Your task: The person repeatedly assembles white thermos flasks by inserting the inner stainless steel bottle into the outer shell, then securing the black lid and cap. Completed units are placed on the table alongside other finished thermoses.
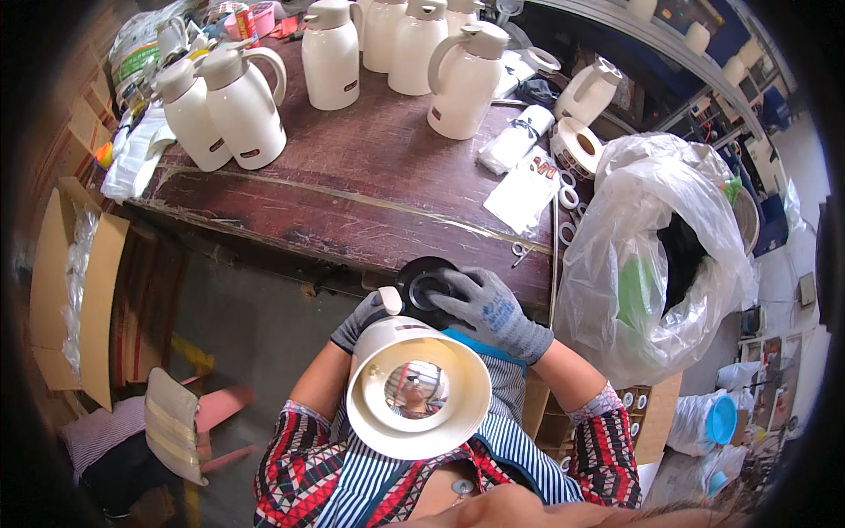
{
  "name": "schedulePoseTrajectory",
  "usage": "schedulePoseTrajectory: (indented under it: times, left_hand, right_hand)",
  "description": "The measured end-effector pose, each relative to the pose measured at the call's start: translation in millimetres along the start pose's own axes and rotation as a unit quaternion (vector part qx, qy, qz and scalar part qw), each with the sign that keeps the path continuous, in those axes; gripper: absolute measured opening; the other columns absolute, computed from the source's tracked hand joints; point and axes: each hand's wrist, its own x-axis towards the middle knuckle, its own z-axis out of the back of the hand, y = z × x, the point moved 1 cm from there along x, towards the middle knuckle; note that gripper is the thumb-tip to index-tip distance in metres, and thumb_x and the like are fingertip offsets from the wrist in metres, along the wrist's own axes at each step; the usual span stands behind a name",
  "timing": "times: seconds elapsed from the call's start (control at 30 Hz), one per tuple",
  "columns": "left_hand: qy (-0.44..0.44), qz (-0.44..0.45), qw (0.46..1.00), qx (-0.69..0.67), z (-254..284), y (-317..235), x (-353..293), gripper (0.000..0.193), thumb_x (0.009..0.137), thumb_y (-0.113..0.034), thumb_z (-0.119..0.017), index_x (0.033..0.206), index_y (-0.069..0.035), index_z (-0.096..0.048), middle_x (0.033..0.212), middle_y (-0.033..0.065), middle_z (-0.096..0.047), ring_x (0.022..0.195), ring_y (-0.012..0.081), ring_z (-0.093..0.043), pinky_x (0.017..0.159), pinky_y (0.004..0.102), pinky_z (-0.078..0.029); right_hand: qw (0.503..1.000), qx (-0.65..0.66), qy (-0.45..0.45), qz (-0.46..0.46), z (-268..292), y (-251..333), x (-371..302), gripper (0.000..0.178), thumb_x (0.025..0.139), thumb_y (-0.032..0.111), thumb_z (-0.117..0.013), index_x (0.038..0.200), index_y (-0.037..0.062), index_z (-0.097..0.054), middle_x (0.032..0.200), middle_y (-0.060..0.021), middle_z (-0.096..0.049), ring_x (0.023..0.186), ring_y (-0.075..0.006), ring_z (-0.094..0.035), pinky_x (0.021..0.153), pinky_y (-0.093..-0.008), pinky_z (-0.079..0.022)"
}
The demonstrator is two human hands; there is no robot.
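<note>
jug body (419, 387) lies in the lap, open bottom up, so the mirrored inside shows | left hand (363, 319) closes round its far end to steady it | right hand (487, 305) presses spread fingers on black disc (423, 285) at table (352, 189) edge

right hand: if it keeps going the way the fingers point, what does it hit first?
The right hand points left across the black round part, which it already touches. Beyond that, probably the left hand holding the cream jug body; depth is unclear.
</note>
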Motion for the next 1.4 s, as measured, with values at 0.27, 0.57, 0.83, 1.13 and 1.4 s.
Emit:
schedulePoseTrajectory:
  times: [0.27, 0.57, 0.83, 1.13, 1.4]
  left_hand:
    - [-0.006, 0.000, 1.000, -0.023, 1, 7, 10, 0.028, 0.088, -0.027, -0.079, 0.103, -0.008, -0.063, 0.097, 0.0024, -0.065, 0.091, 0.0130, -0.062, 0.082, 0.0328, -0.055]
    - [-0.001, -0.078, 0.992, 0.100, 18, 23, 20, 0.037, 0.083, -0.036, -0.085, 0.103, -0.010, -0.067, 0.093, -0.0002, -0.068, 0.089, 0.0115, -0.064, 0.083, 0.0311, -0.055]
    - [0.001, -0.095, 0.985, 0.143, -9, -4, 14, 0.036, 0.086, -0.033, -0.081, 0.109, -0.007, -0.069, 0.100, 0.0019, -0.071, 0.095, 0.0129, -0.066, 0.087, 0.0310, -0.054]
    - [-0.045, -0.138, 0.989, -0.019, -24, -42, -26, 0.044, 0.094, -0.037, -0.076, 0.123, -0.005, -0.066, 0.107, 0.0048, -0.072, 0.098, 0.0147, -0.066, 0.089, 0.0328, -0.054]
    - [-0.283, -0.193, 0.939, -0.025, 5, 17, -84, 0.024, 0.109, -0.027, -0.056, 0.112, -0.006, -0.065, 0.093, -0.0010, -0.065, 0.086, 0.0103, -0.060, 0.082, 0.0302, -0.054]
  right_hand:
    - [0.891, -0.038, 0.324, -0.315, -25, 25, 67, 0.058, 0.090, 0.035, -0.064, 0.145, 0.0220, -0.053, 0.140, -0.0158, -0.054, 0.119, -0.0363, -0.063, 0.083, -0.0509, -0.058]
    - [0.906, -0.029, 0.303, -0.292, -18, 26, 69, 0.057, 0.094, 0.044, -0.060, 0.144, 0.0178, -0.055, 0.134, -0.0214, -0.056, 0.116, -0.0373, -0.062, 0.096, -0.0476, -0.054]
    - [0.887, -0.029, 0.312, -0.340, -10, 26, 71, 0.081, 0.083, 0.050, -0.073, 0.148, 0.0061, -0.051, 0.135, -0.0214, -0.058, 0.114, -0.0325, -0.063, 0.096, -0.0442, -0.052]
    - [0.865, 0.346, -0.201, -0.301, -20, -36, 27, 0.051, 0.077, 0.017, -0.088, 0.120, 0.0020, -0.066, 0.106, -0.0127, -0.071, 0.097, -0.0252, -0.069, 0.087, -0.0380, -0.055]
    - [0.974, -0.206, -0.017, -0.092, -65, -75, 3, 0.056, 0.085, 0.040, -0.069, 0.135, 0.0174, -0.060, 0.141, -0.0150, -0.055, 0.129, -0.0435, -0.052, 0.107, -0.0639, -0.038]
